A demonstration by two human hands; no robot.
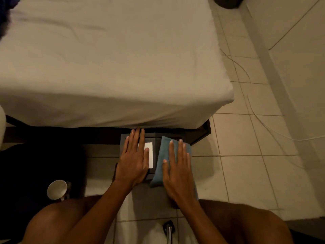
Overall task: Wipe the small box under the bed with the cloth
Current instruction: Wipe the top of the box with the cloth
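Note:
A small dark box with a white label lies on the tiled floor, its far end under the bed's edge. My left hand rests flat on the box's left half, fingers spread and pointing toward the bed. A folded blue cloth covers the box's right half. My right hand presses flat on top of that cloth, fingers extended. The part of the box beneath both hands and the cloth is hidden.
The bed with a white sheet fills the upper view, on a dark frame. A white mug lies on a dark mat at the left. A thin cable runs over the tiles on the right. My knees frame the bottom.

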